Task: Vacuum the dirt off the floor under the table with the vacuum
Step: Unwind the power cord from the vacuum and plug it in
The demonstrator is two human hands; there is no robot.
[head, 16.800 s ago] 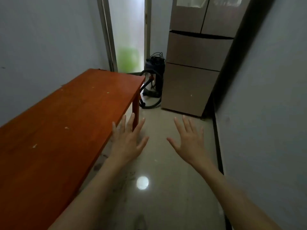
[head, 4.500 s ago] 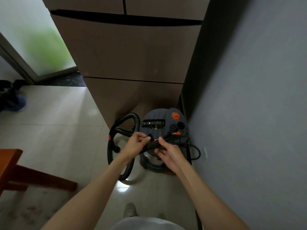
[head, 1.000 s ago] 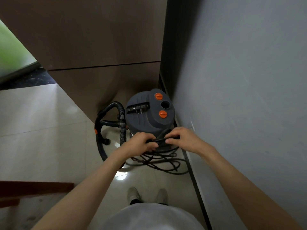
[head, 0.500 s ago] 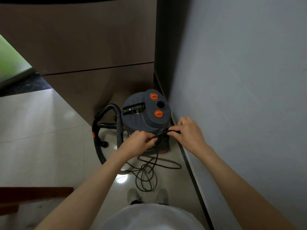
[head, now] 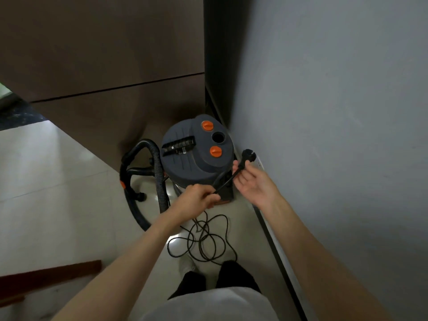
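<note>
A grey canister vacuum [head: 196,156] with two orange knobs stands on the floor in the corner between the fridge and the right wall. Its black ribbed hose [head: 157,172] loops down on its left. The black power cord [head: 203,237] lies in loose loops on the tiles in front of it. My left hand [head: 196,200] grips the cord just below the vacuum. My right hand [head: 252,179] pinches the cord a little behind the plug [head: 249,155], which points up towards a white wall socket [head: 260,162].
The brown fridge [head: 104,54] fills the back. A grey wall [head: 335,112] runs along the right with a dark skirting [head: 275,246]. The red-brown table's corner [head: 46,276] shows at the lower left. My feet [head: 208,272] stand just behind the cord loops.
The cord has come off the vacuum and fallen in loops on the floor. My right hand has lifted the plug end up towards the wall socket.
</note>
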